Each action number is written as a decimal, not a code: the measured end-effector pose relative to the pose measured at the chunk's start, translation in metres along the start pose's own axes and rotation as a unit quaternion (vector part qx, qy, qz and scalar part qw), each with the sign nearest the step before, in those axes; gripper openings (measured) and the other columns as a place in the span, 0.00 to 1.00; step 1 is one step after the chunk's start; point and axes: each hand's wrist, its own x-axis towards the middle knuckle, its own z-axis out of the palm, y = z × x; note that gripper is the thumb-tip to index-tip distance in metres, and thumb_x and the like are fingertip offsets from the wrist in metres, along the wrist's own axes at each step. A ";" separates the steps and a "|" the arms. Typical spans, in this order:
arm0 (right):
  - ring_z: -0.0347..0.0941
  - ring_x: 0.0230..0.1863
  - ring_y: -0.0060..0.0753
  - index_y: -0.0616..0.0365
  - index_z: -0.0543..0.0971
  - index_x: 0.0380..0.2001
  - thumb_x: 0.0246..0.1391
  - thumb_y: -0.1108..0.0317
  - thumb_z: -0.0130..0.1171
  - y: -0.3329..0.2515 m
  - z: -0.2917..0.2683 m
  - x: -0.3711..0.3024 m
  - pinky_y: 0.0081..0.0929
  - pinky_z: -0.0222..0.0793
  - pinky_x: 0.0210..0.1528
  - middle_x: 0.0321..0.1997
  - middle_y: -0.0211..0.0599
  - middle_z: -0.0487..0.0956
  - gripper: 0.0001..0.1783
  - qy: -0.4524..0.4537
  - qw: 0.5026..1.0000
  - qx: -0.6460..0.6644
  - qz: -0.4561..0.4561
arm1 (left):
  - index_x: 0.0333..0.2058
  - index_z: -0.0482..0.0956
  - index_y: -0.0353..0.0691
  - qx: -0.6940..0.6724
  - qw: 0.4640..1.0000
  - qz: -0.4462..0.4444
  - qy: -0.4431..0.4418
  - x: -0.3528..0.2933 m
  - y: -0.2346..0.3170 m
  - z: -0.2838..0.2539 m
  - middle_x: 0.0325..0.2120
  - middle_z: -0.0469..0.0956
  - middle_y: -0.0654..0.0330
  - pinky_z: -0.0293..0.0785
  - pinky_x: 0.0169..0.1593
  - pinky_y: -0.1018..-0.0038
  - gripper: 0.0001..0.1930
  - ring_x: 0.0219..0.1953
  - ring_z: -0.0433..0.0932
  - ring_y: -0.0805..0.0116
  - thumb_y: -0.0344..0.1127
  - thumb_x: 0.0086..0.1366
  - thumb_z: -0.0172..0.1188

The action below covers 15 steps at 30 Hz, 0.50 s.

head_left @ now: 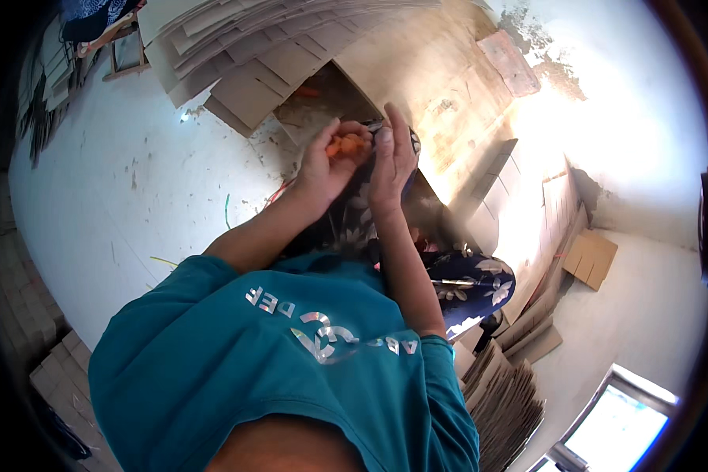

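Observation:
My left hand (329,167) is cupped, palm up, with its fingers curled around several small orange pieces (348,145). Their exact kind is too small to make out. Close beside it on the right, my right hand (393,161) is held upright with fingers stretched out and the thumb alongside, and nothing shows in it. Both hands are over my lap, above dark trousers with a pale flower pattern (480,285). Just beyond them, a dark opening (330,98) shows between the cardboard and a wooden surface, with a bit of orange (308,92) inside.
Flat cardboard pieces (267,79) overlap in a large pile at the far side. A brown board surface (425,55) adjoins it. More cardboard stacks (502,405) stand at the lower right, near a bright window (617,425). Thin coloured strips (227,212) lie on the pale floor (134,197) at left.

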 end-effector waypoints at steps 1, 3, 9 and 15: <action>0.71 0.49 0.33 0.66 0.71 0.49 0.61 0.57 0.47 0.008 0.001 -0.001 0.28 0.68 0.50 0.46 0.44 0.74 0.22 0.015 0.998 0.047 0.031 | 0.37 0.74 0.31 -0.008 0.999 0.017 0.043 0.009 0.005 -0.006 0.36 0.76 0.51 0.72 0.51 0.66 0.16 0.43 0.74 0.60 0.41 0.67 0.46; 0.73 0.45 0.28 0.67 0.73 0.46 0.62 0.62 0.47 0.039 0.002 -0.006 0.24 0.71 0.46 0.43 0.40 0.75 0.18 0.045 0.985 0.141 0.094 | 0.34 0.74 0.30 -0.023 0.990 0.052 0.129 0.030 0.016 -0.017 0.33 0.76 0.51 0.75 0.48 0.65 0.16 0.39 0.76 0.59 0.41 0.67 0.48; 0.76 0.36 0.23 0.66 0.75 0.41 0.61 0.70 0.48 0.050 -0.001 -0.010 0.20 0.71 0.42 0.35 0.36 0.78 0.11 0.025 0.993 0.090 0.078 | 0.29 0.73 0.34 -0.061 0.966 0.169 0.187 0.120 0.045 -0.127 0.31 0.74 0.56 0.75 0.47 0.59 0.13 0.36 0.74 0.59 0.39 0.65 0.52; 0.76 0.35 0.25 0.65 0.76 0.39 0.60 0.71 0.49 0.053 0.001 -0.005 0.21 0.71 0.41 0.34 0.38 0.78 0.10 -0.008 0.998 0.031 0.052 | 0.34 0.73 0.38 0.003 0.937 0.237 0.255 0.177 0.056 -0.158 0.30 0.74 0.59 0.73 0.46 0.54 0.09 0.35 0.73 0.58 0.38 0.63 0.53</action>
